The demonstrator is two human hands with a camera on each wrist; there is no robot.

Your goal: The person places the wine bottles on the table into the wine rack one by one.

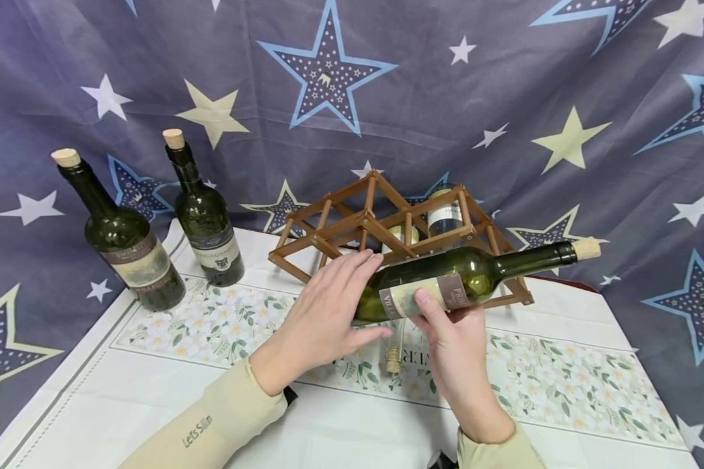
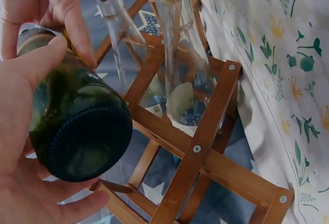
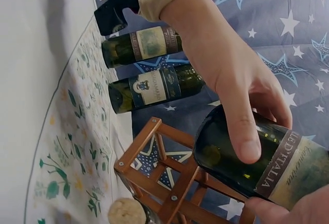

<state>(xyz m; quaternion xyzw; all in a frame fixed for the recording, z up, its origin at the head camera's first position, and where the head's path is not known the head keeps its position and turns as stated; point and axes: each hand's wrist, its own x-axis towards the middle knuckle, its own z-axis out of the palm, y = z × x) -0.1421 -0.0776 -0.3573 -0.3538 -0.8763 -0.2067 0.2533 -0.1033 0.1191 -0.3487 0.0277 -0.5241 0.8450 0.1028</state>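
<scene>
Corked green bottle (image 1: 466, 267): held up, neck toward between 2 and 3 o'clock. Right hand (image 1: 460, 352): thumb and fingers closed around it. Left hand (image 1: 328, 306): fingers straight, touching near base. Wooden rack (image 1: 366, 220): beyond, 11 o'clock. Two dark bottles (image 1: 210, 225): upright, 10 o'clock.

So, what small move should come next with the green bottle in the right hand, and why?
Probably swing the held green bottle base-first toward the rack: it lies crosswise, neck to the right, while a clear bottle in the rack has its neck jutting out the near side. The right hand grips it; the left hand, by the base, could guide the turn.
</scene>
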